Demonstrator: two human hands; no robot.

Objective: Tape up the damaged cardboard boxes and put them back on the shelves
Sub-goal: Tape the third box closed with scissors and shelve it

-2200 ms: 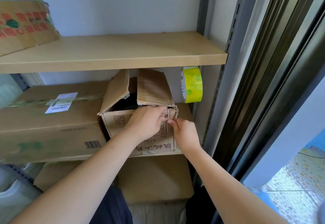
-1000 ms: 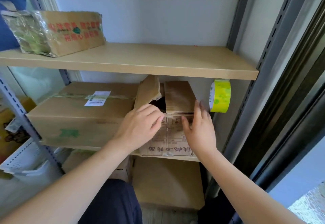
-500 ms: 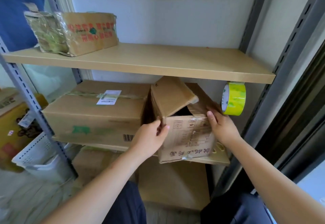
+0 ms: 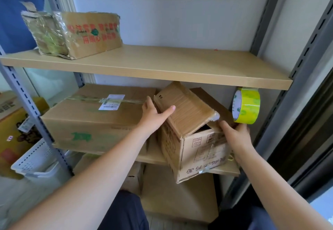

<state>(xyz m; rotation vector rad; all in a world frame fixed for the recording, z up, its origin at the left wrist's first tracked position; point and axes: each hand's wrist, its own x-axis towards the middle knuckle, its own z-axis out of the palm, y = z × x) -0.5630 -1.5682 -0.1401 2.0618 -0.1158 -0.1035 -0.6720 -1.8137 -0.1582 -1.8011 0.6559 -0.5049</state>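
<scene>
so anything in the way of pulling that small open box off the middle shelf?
Nothing visible in front of it. The small box already juts tilted over the shelf edge, left hand on its flap, right hand at its right top corner. Tight spots: the big box close on its left, and the tape roll to its right.

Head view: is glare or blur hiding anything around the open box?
Head view: the small open box is sharp and evenly lit; its inside is in shadow. The tape roll shines but stays readable. Wide-angle lens bends the shelf posts; the frame's corners are soft.
</scene>
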